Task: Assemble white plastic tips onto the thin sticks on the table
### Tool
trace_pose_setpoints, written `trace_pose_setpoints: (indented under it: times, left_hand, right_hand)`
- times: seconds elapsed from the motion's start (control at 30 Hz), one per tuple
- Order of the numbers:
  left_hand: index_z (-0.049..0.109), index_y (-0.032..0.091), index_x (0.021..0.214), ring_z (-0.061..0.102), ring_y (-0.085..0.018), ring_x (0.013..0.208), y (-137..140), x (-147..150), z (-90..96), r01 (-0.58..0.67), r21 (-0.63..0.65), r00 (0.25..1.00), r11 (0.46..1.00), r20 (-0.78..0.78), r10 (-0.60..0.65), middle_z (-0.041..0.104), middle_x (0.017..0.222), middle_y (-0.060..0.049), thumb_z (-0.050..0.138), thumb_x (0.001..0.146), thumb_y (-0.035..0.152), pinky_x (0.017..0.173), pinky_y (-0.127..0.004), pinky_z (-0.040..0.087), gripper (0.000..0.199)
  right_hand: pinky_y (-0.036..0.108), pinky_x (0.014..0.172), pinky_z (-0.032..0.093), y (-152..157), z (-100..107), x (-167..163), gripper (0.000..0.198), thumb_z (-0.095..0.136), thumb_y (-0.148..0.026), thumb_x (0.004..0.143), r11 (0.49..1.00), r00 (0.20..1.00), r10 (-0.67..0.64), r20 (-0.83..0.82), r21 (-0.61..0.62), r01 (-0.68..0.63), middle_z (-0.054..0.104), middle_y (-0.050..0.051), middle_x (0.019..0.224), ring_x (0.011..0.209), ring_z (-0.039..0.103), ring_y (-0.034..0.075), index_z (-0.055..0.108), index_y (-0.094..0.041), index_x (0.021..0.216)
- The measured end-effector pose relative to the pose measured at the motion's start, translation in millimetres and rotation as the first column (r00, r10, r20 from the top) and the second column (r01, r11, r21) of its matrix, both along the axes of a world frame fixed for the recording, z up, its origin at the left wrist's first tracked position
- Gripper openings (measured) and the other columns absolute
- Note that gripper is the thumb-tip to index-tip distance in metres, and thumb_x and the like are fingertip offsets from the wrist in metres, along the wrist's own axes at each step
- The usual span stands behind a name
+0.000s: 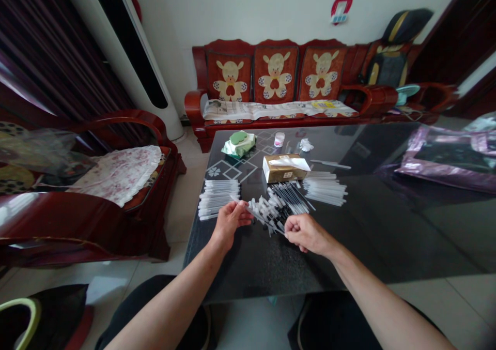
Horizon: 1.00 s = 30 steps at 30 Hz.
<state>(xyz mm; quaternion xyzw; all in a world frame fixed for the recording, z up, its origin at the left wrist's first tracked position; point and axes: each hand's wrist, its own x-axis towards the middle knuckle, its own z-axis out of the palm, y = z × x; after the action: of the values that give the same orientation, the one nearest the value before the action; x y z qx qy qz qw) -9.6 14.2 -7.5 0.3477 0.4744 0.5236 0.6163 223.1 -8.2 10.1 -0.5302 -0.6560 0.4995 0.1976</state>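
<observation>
Fingertips of my left hand [233, 219] are closed on a pale translucent pen barrel, just right of a row of similar barrels [219, 197]. From there a slender pen refill [267, 223] slants down to my right hand [304, 232], whose curled fingers pinch its lower end. Where barrel and refill meet is too small to make out. Under and behind the hands lies a heap of white and black pen caps [274, 205]. A bundle of dark-tipped refills [293, 199] rests beside it, and more pale tubes [324, 188] lie to the right.
A tissue box [284, 169] stands behind the heap on the glossy black table [368, 226]. Farther back are a green wipes pack [239, 144], a small white jar [279, 139] and a crumpled tissue [306, 145]. A purple-edged bag [449, 156] lies at the right.
</observation>
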Motion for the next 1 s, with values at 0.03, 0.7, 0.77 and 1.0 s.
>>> trace_pose_setpoints:
  times: [0.03,0.7,0.77,1.0]
  left_hand:
    - [0.063,0.011,0.085,0.066,-0.015,0.062,-2,2,-0.8,0.018,-0.011,1.000,1.000,0.013,-0.018,0.067,0.070,-0.006,0.070,0.073,0.040,0.057,-0.023,0.053,0.032]
    - [0.062,0.009,0.083,0.068,-0.014,0.060,-8,12,-1.9,0.115,-0.176,0.953,0.978,0.297,-0.059,0.067,0.066,-0.007,0.062,0.084,0.022,0.056,-0.021,0.056,0.012]
    - [0.062,0.009,0.083,0.067,-0.013,0.059,-5,10,-1.6,0.096,-0.175,0.957,0.980,0.287,-0.043,0.066,0.066,-0.006,0.062,0.084,0.021,0.056,-0.021,0.056,0.012]
    - [0.062,0.011,0.084,0.068,-0.014,0.063,-6,11,-4.5,0.075,-0.129,0.965,0.989,0.260,-0.039,0.067,0.067,-0.005,0.069,0.078,0.024,0.060,-0.023,0.057,0.016]
  right_hand:
    - [0.014,0.031,0.034,1,0,-1,0.006,0.056,-0.022,0.070,1.000,1.000,-0.008,-0.008,-0.006,0.008,0.054,-0.005,0.050,0.034,0.049,0.007,0.055,-0.016,0.071]
    - [0.027,0.046,0.053,6,-1,-4,0.029,0.070,-0.037,0.072,0.987,0.904,-0.158,-0.397,-0.095,0.131,0.066,0.004,0.060,0.047,0.063,0.015,0.065,-0.010,0.081]
    - [0.028,0.050,0.054,5,-3,-5,0.032,0.070,-0.037,0.072,0.989,0.899,-0.147,-0.413,-0.095,0.118,0.067,0.005,0.062,0.051,0.065,0.015,0.067,-0.009,0.086]
    - [0.028,0.052,0.055,3,-6,-14,0.028,0.074,-0.031,0.068,0.991,0.875,-0.128,-0.467,-0.096,0.094,0.066,0.002,0.060,0.052,0.065,0.015,0.063,-0.012,0.084]
